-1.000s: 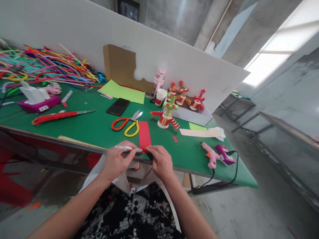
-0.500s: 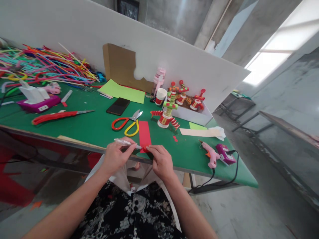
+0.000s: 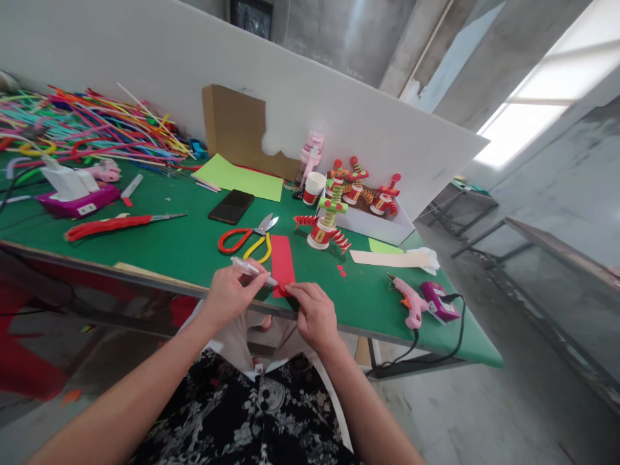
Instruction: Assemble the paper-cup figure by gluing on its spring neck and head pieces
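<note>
A white pen (image 3: pixel 246 267) is gripped in my left hand (image 3: pixel 229 294), its tip at a small round red piece (image 3: pixel 282 289). That piece lies on the near end of a red paper strip (image 3: pixel 282 253) by the table edge. The fingertips of my right hand (image 3: pixel 316 314) hold the small red piece against the strip. Just beyond my left hand lie scissors (image 3: pixel 256 234) with one orange and one yellow handle, blades apart. A paper-cup figure (image 3: pixel 320 234) with folded red paper arms and a green head stands beyond the strip.
A black phone (image 3: pixel 231 206), green paper (image 3: pixel 242 177) and red-handled pliers-like tool (image 3: pixel 111 226) lie left. Pipe cleaners (image 3: pixel 111 129) are heaped behind. A white box (image 3: pixel 371 226) holds several figures. On the right are a pink glue gun (image 3: pixel 411 302) and purple power strip (image 3: pixel 440 301).
The pen and my left hand have shifted slightly to the right, the tip staying at the small red piece. My right hand keeps its place on the piece.
</note>
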`<state>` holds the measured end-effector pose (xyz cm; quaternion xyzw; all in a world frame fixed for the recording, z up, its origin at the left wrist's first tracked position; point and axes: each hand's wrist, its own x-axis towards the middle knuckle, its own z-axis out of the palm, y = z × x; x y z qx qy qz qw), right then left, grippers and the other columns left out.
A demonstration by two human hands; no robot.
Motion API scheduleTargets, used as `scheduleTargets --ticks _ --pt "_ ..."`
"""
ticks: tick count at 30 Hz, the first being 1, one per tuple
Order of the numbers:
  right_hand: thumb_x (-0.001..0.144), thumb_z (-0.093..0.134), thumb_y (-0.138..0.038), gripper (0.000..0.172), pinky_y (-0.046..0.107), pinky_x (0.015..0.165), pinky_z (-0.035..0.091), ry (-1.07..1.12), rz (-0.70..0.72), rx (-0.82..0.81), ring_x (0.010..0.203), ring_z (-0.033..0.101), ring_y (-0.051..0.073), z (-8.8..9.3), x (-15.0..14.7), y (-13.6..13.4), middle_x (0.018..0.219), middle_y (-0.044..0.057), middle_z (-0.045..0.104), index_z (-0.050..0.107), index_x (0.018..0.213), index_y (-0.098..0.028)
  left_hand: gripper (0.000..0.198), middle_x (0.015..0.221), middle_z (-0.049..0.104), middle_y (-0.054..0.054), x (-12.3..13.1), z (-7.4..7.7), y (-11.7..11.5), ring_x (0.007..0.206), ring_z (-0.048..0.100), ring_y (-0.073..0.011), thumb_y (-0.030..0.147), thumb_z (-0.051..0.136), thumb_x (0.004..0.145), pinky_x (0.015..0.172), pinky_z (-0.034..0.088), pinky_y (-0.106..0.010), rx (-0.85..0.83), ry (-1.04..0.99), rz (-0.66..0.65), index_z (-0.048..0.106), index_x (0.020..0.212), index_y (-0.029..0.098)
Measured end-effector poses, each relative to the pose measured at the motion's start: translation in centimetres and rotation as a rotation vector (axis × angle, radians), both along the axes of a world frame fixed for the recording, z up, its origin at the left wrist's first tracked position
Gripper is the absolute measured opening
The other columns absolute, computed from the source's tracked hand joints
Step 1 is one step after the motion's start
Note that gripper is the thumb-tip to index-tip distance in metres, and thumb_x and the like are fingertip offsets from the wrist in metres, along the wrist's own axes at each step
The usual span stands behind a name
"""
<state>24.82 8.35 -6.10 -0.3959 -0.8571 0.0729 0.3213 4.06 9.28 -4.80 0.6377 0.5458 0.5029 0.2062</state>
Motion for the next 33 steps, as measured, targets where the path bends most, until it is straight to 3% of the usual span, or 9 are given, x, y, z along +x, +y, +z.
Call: scheduleTargets --ticks 11,18,24,33 --pt "0.077 0.044 0.001 0.052 0.035 0.095 0.052 0.02 0.021 0.032 0.103 0.06 0.022 0.1 0.0 0.0 0.113 0.01 0.072 0.069 0.12 -0.015 0.023 0.065 0.076 -0.002 -0.3 0.6 2.2 0.064 0.075 -0.0223 0.045 0.067 0.073 0.062 0.06 -0.029 -0.198 -0.206 -0.129 0.066 0.07 0.022" --pt "0.077 0.046 0.001 0.054 0.04 0.095 0.051 -0.018 -0.01 0.015 0.103 0.055 0.024 -0.1 0.0 0.2 0.112 0.008 0.073 0.07 0.121 -0.021 0.029 0.06 0.075 -0.003 -0.5 1.1 4.5 0.057 0.073 -0.0232 0.046 0.077 0.064 0.056 0.062 -0.032 -0.361 -0.348 -0.251 0.065 0.069 0.02" --pt "0.079 0.046 0.0 0.054 0.042 0.097 0.046 -0.034 -0.024 0.024 0.105 0.052 0.025 -0.3 0.1 0.1 0.115 0.007 0.073 0.07 0.123 -0.021 0.034 0.06 0.074 -0.005 -0.3 1.9 5.8 0.055 0.071 -0.0217 0.048 0.081 0.059 0.056 0.062 -0.032 -0.457 -0.329 -0.32 0.065 0.065 0.018" --pt "0.079 0.048 -0.001 0.053 0.04 0.089 0.043 -0.058 -0.042 0.013 0.101 0.053 0.024 -0.1 -0.1 -0.1 0.114 0.006 0.073 0.069 0.123 -0.022 0.026 0.059 0.074 -0.005 0.0 2.7 7.3 0.054 0.071 -0.0213 0.041 0.081 0.061 0.053 0.059 -0.03 -0.5 -0.248 -0.406 0.066 0.063 0.019"
